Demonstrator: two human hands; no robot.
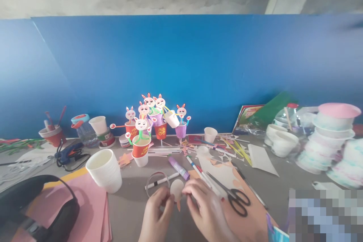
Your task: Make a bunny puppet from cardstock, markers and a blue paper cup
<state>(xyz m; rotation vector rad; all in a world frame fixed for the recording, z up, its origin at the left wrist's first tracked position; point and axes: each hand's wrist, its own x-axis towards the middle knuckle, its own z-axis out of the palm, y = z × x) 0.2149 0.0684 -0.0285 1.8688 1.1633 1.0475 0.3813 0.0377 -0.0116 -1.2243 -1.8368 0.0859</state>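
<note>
Over the near middle of the table, a small round white paper cutout (177, 188) is between my two hands. Thumb and forefinger of my left hand (157, 211) pinch its left edge. The fingers of my right hand (203, 206) are bent together at its right edge. A thin pointed peach strip (178, 207) hangs beneath the disc; how it is joined I cannot tell. Just beyond lie a white marker (161, 181), a ring-shaped band (150, 182) and a purple glue stick (178, 166). Black-handled scissors (238, 199) rest to the right on peach paper (244, 223).
Rabbit-faced paper cup figures (141, 143) stand at the back. Stacked white cups (104, 170), pink paper (85, 211) and a black headset-like object (62, 215) are on the left. A glue gun (68, 153) lies behind them. Painted paper bowls (320, 147) are piled at right.
</note>
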